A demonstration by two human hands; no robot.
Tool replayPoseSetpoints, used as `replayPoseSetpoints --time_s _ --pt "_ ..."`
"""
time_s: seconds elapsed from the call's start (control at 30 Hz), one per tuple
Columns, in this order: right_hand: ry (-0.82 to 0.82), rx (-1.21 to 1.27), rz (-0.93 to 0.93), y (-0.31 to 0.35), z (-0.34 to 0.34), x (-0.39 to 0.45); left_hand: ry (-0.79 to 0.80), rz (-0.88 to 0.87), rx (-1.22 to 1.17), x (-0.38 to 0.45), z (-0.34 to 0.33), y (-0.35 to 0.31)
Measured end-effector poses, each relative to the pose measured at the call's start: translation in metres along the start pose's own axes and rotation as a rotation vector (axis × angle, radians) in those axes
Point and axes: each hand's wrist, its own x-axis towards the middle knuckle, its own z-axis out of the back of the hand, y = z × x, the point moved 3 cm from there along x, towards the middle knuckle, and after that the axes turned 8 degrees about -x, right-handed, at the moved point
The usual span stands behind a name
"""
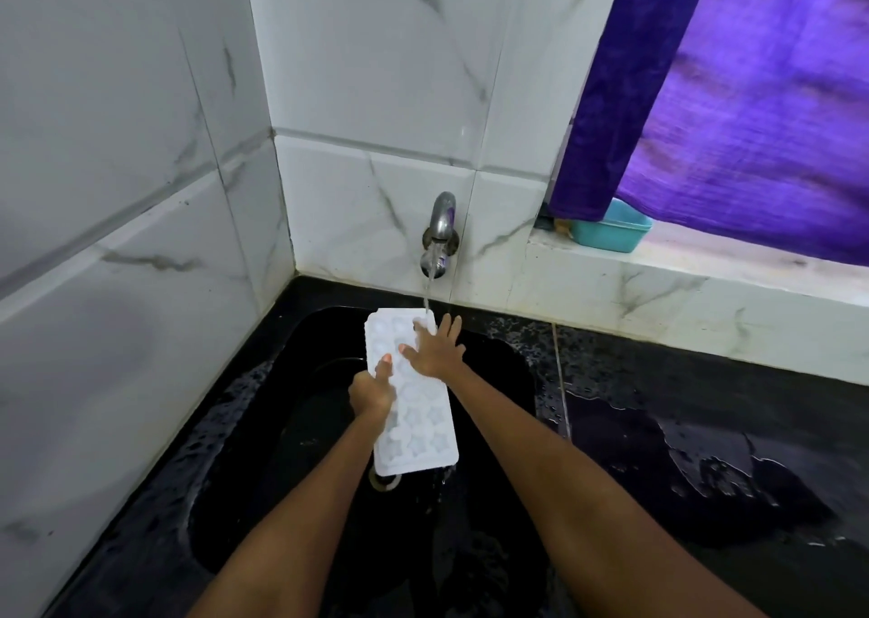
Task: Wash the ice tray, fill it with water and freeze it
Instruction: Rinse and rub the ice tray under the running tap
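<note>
A white ice tray (418,434) with star-shaped pockets is held over the black sink (498,373), its far end under the running water. My left hand (371,392) grips the tray's left edge, thumb on top. With fingers spread flat, my right hand (435,347) presses on the tray's upper part. Water runs from the metal tap (441,236) on the tiled wall onto the tray's far end.
The black counter (705,453) right of the sink is wet with puddles. A teal plastic tub (611,229) sits on the white ledge under a purple curtain (752,100). White marble tiles close in the left and back. The sink drain (385,481) shows below the tray.
</note>
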Motion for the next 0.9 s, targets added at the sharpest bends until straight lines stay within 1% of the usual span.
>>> replayPoseSetpoints --time_s 0.07,0.1,0.2,0.23,0.33,0.5,0.63,0.73,0.77,0.83,0.9 --pt "-0.033 0.046 0.017 -0.001 -0.003 -0.001 -0.008 0.001 -0.013 0.001 0.003 0.001" --pt "-0.054 0.016 0.019 -0.002 -0.003 -0.001 -0.013 -0.001 -0.009 0.002 0.006 0.001" --pt "-0.136 -0.203 0.005 -0.007 0.002 0.001 0.02 -0.021 0.023 0.007 0.008 0.001" --pt "-0.144 -0.213 0.013 -0.007 0.003 0.002 0.027 -0.022 0.014 0.007 0.007 0.001" --pt "-0.097 -0.143 0.077 -0.008 0.004 0.002 0.017 -0.007 -0.03 0.007 0.007 0.003" --pt "-0.113 -0.294 0.057 -0.012 0.011 -0.002 0.037 0.003 -0.024 0.007 0.006 0.013" --pt "-0.074 -0.266 0.091 -0.011 0.006 -0.005 0.023 0.029 -0.056 0.005 0.004 0.013" --pt "-0.119 -0.367 0.06 -0.012 0.008 -0.006 0.026 0.028 -0.042 0.005 0.004 0.017" --pt "-0.114 -0.366 0.063 -0.011 0.008 -0.007 0.028 0.03 -0.046 0.005 0.004 0.017" --pt "-0.084 -0.286 0.084 -0.008 0.007 -0.007 0.026 0.03 -0.056 0.006 0.004 0.015" --pt "-0.088 -0.255 0.079 -0.01 0.009 -0.007 0.036 0.023 -0.043 0.006 0.006 0.012"
